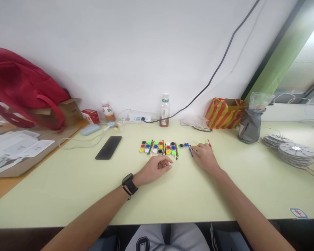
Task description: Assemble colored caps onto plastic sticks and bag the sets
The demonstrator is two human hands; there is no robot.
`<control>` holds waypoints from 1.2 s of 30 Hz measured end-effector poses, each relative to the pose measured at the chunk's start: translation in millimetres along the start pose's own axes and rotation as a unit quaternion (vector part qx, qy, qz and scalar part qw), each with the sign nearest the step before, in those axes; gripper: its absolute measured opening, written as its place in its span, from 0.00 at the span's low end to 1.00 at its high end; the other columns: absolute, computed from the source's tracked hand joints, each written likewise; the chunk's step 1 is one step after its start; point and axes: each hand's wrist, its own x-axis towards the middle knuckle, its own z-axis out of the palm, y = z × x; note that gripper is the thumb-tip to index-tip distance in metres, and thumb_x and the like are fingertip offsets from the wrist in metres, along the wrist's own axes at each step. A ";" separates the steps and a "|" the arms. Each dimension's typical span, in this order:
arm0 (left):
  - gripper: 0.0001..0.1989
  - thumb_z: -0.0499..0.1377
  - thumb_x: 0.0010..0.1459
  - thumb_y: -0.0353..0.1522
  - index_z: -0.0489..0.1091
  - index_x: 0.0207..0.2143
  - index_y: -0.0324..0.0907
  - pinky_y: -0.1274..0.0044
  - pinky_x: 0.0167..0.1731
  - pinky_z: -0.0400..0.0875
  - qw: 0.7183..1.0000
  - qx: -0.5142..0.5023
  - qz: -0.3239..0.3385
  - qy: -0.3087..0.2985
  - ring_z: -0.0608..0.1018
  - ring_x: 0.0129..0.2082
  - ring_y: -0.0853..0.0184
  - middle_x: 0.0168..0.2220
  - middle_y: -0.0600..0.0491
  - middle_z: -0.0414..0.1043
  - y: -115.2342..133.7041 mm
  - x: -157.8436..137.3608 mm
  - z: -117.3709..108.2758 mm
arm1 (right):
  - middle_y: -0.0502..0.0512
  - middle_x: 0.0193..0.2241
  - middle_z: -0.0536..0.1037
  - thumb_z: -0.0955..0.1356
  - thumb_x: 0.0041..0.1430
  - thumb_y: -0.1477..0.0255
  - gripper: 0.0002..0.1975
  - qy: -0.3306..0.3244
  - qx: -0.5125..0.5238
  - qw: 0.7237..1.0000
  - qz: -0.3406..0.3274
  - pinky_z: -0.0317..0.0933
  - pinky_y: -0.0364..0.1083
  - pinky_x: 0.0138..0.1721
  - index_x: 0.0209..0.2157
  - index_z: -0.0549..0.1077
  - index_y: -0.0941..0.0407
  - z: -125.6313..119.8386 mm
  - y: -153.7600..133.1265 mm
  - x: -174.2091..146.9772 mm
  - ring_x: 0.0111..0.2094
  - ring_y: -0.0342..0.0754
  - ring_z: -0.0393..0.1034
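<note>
Small round discs in black, red, yellow, white, blue and green lie in groups near the middle of the table. Thin coloured plastic sticks lie between and beside these groups. My left hand hovers just in front of them, loosely curled, thumb and forefinger apart, holding nothing. To the right, my right hand has its fingertips pinched at a thin blue stick, by a black disc and a blue disc. A red stick shows behind that hand, which partly hides other pieces.
A phone lies left of the discs. Against the wall stand a drink bottle, a power strip with a black cable, and a striped bag. Grey round stacks sit at right, a red backpack at left.
</note>
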 end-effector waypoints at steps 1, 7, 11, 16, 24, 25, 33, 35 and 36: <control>0.12 0.62 0.63 0.39 0.77 0.43 0.42 0.78 0.30 0.65 1.000 0.001 -0.001 -0.001 0.72 0.31 0.69 0.31 0.53 0.73 -0.1 0.1 0.0 | 0.58 0.37 0.78 0.64 0.66 0.68 0.12 0.001 -0.002 1.000 -0.005 0.60 0.55 0.47 0.44 0.79 0.52 0.1 -1.3 -0.3 0.41 0.57 0.66; 0.11 0.62 0.63 0.38 0.77 0.43 0.41 0.78 0.30 0.65 1.000 0.002 -0.001 -0.003 0.71 0.30 0.69 0.31 0.54 0.72 -0.1 -0.2 0.0 | 0.58 0.35 0.78 0.65 0.64 0.71 0.07 0.014 0.011 1.000 -0.019 0.60 0.54 0.45 0.34 0.75 0.53 -2.4 -6.1 -0.4 0.40 0.57 0.67; 0.11 0.62 0.63 0.38 0.77 0.43 0.42 0.78 0.30 0.65 1.000 0.002 -0.002 -0.005 0.71 0.31 0.69 0.31 0.53 0.72 -0.7 -0.9 0.1 | 0.58 0.35 0.78 0.63 0.66 0.71 0.05 0.041 0.076 0.996 0.000 0.62 0.53 0.43 0.36 0.70 0.53 -5.8 -8.5 -0.2 0.40 0.56 0.70; 0.11 0.61 0.63 0.38 0.77 0.43 0.41 0.78 0.31 0.65 1.000 0.008 0.002 -0.007 0.72 0.31 0.69 0.32 0.53 0.73 -1.7 -0.5 0.3 | 0.56 0.36 0.79 0.64 0.66 0.67 0.07 0.054 0.213 0.974 0.056 0.66 0.50 0.38 0.43 0.69 0.53 -4.8 -8.5 -0.1 0.35 0.52 0.73; 0.10 0.61 0.63 0.38 0.77 0.42 0.41 0.77 0.30 0.65 1.000 0.014 0.002 -0.010 0.72 0.30 0.69 0.31 0.53 0.73 0.6 -0.2 0.5 | 0.61 0.37 0.79 0.62 0.67 0.67 0.12 0.056 0.170 0.984 -0.004 0.68 0.55 0.42 0.42 0.76 0.54 0.6 -2.4 4.1 0.38 0.56 0.74; 0.10 0.61 0.64 0.38 0.77 0.42 0.41 0.77 0.30 0.65 1.000 0.014 0.001 -0.010 0.72 0.30 0.69 0.31 0.53 0.73 0.8 -0.1 0.6 | 0.61 0.37 0.79 0.62 0.67 0.67 0.12 0.060 0.171 0.983 -0.008 0.68 0.55 0.42 0.42 0.76 0.54 0.2 -2.8 4.3 0.38 0.56 0.74; 0.09 0.61 0.64 0.37 0.77 0.40 0.42 0.78 0.30 0.64 1.000 0.015 0.002 -0.014 0.71 0.30 0.70 0.30 0.54 0.73 2.5 -0.8 0.4 | 0.60 0.38 0.79 0.62 0.68 0.67 0.12 0.069 0.176 0.982 -0.022 0.68 0.55 0.44 0.44 0.77 0.53 -1.7 -6.2 4.1 0.40 0.56 0.74; 0.09 0.61 0.64 0.37 0.77 0.40 0.42 0.78 0.30 0.64 1.000 0.016 0.001 -0.012 0.71 0.30 0.70 0.30 0.54 0.73 2.9 -1.0 0.3 | 0.60 0.38 0.79 0.62 0.68 0.68 0.12 0.062 0.173 0.983 -0.024 0.68 0.55 0.45 0.44 0.77 0.53 -0.4 -5.4 4.1 0.40 0.56 0.74; 0.09 0.61 0.64 0.37 0.77 0.40 0.42 0.78 0.30 0.64 1.000 0.017 0.002 -0.012 0.71 0.30 0.69 0.30 0.54 0.73 3.1 -1.1 0.2 | 0.60 0.38 0.79 0.62 0.68 0.68 0.12 0.060 0.170 0.983 -0.026 0.68 0.55 0.45 0.44 0.77 0.53 0.2 -5.1 4.1 0.40 0.56 0.74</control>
